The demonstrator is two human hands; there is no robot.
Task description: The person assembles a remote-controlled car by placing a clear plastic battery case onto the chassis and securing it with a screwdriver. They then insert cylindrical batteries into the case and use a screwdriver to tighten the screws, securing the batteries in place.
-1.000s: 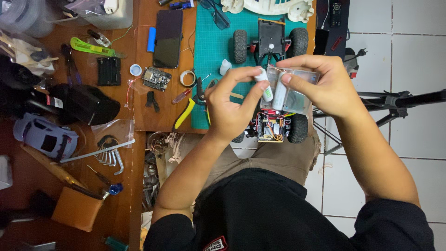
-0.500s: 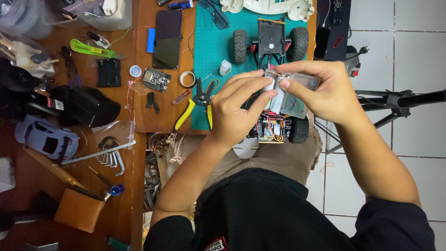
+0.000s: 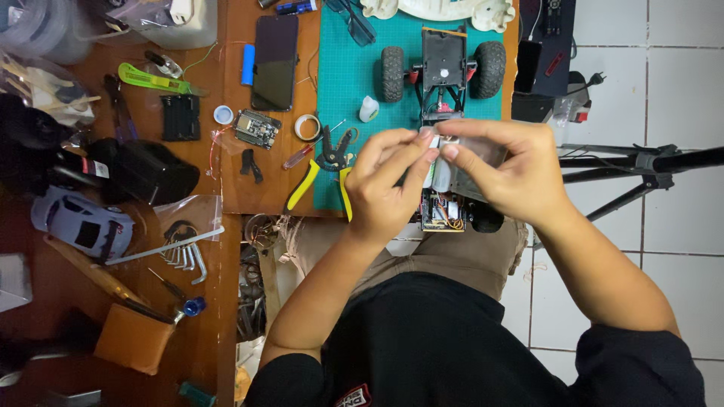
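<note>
Pinching a small clear plastic bag (image 3: 471, 162) between both sets of fingers, the left hand (image 3: 388, 188) and right hand (image 3: 513, 177) have drawn closer together. The bag now sits lower, over the model truck chassis (image 3: 445, 83) on the bench (image 3: 249, 181), its mouth seemingly being worked.

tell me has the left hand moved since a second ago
Yes. The left hand has come closer to the right hand at the clear bag, judged against the yellow pliers.

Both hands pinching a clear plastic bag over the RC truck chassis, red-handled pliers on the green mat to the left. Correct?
Nearly. The head view shows the pliers have yellow handles, not red. Otherwise right: left hand and right hand pinch the clear plastic bag over the RC truck chassis.
</note>
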